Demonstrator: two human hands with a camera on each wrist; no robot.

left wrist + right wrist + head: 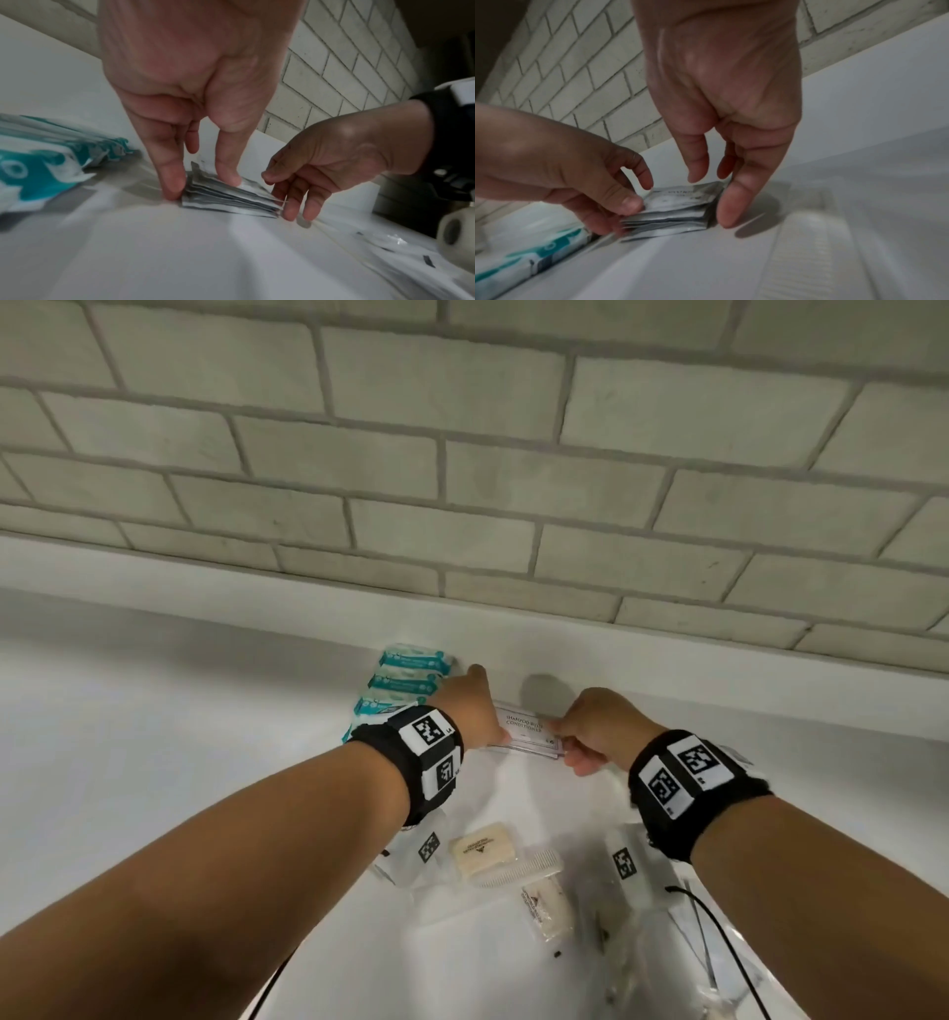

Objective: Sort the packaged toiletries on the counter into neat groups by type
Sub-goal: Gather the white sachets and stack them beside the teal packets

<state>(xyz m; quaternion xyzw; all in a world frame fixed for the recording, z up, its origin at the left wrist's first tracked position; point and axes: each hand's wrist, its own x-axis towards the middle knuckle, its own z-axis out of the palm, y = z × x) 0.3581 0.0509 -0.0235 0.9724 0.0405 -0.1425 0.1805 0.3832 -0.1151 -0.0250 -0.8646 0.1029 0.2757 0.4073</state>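
Both hands are busy with one small stack of sachets (529, 734) near the back of the counter (154, 737). On one end of the stack the left hand (470, 708) pinches it, thumb on top and fingers (172, 182) against the end. On the other end the right hand (598, 731) closes around it in the same way, with one fingertip (727, 211) touching the counter beside it. I judge that they are squaring the stack.

About progress: two groups look nearly ready. Teal packets (400, 683) lie in a tidy row just beside the stack, on its left side. Still unsorted, closer to the person, are a bar of soap (485, 850), a comb (518, 868), a second wrapped soap (547, 904) and some clear plastic bags (631, 958), lying loose. So I think the task is around half done.

Every sachet is flat, white and silver. On the top one I read "shampoo with conditioner". Their edges are not fully even and fan out a little at the right end.
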